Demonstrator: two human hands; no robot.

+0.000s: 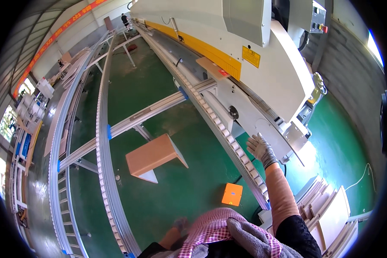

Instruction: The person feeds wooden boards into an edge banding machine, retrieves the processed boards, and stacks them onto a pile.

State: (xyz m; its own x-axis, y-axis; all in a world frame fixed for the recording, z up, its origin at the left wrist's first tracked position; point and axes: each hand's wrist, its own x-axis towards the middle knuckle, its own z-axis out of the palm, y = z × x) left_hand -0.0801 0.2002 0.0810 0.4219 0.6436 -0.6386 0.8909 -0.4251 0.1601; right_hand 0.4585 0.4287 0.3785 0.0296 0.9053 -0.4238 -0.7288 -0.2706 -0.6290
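Note:
My right hand, in a pale glove with a grey cuff, reaches forward beside the near end of a long white and yellow machine. Its fingers are stretched out, and nothing shows in them. Whether it touches the machine's metal edge I cannot tell. A brown board with a red label lies on the machine bed, farther along. Low by my checked apron is my left hand, dim and smeared, its fingers hard to make out.
A roller rail runs along the machine, joined by a crossbar to another rail at left. Between them, a brown angled panel piece and an orange box stand on the green floor. Boards are stacked at lower right.

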